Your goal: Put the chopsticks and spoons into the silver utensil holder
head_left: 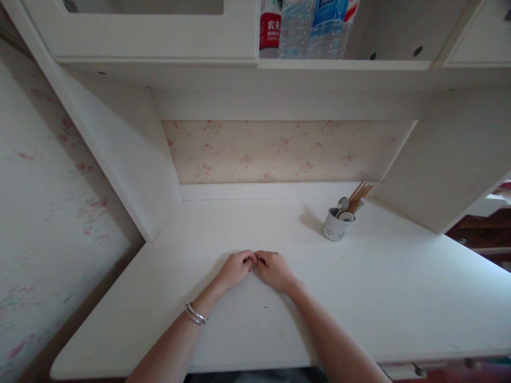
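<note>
My left hand (237, 269) and my right hand (274, 269) rest on the white desk (223, 335), their fingertips meeting near the middle. Both have curled, closed fingers, and I see nothing held in either. Two silver bangles (195, 314) circle my left wrist. Beyond my right hand, toward the back right, stands a white utensil cup (337, 227) with small holes in its side. Wooden chopsticks (356, 199) and metal spoons (342, 203) lean out of it. Neither hand touches the cup.
An overhead white cabinet (159, 40) spans the desk, with plastic bottles (295, 32) in its open section. Side panels (131, 159) enclose the left and right. Floral wallpaper (275, 151) covers the back. A drawer edge (403, 371) shows below the desk at the lower right.
</note>
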A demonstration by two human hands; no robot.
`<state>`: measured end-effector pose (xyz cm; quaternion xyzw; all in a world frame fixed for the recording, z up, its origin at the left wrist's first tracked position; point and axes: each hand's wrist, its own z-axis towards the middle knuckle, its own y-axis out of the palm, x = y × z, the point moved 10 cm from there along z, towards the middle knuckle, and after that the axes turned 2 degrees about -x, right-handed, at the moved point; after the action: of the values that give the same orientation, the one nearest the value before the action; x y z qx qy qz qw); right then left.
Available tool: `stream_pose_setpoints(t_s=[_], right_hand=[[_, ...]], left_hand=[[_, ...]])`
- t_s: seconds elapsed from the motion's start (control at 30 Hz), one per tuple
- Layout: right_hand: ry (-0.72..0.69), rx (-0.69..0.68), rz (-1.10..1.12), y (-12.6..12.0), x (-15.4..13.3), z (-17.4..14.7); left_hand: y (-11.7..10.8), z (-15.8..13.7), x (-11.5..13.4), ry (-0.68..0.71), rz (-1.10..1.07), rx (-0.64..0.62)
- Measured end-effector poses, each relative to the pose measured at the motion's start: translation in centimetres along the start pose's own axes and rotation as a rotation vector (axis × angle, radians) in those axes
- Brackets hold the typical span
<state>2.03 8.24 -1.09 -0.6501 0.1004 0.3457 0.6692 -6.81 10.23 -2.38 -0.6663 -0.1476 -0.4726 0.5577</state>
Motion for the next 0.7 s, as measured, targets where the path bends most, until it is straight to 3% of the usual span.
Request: stream_pose_setpoints(t_s=[0.27, 0.43, 0.57, 0.7], right_hand=[[0.013, 0.004, 0.007, 0.1, 0.3, 0.0], [0.055, 0.091, 0.173, -0.6, 1.2, 0.3], [0.245, 0.329, 0.244, -4.5, 5.7, 0.1], [0.493, 0.660, 0.179, -11.5, 11.9, -3.6]], left_hand=[[0.1, 0.1, -0.1, 0.017, -0.017, 0.001], [0.2, 0.0, -0.1, 0.005, -0.023, -0.005], [0.5, 0.0, -0.4, -0.014, -0.026, -0.016], [0.8, -0.1, -0.4, -0.022, -0.010, -0.025]])
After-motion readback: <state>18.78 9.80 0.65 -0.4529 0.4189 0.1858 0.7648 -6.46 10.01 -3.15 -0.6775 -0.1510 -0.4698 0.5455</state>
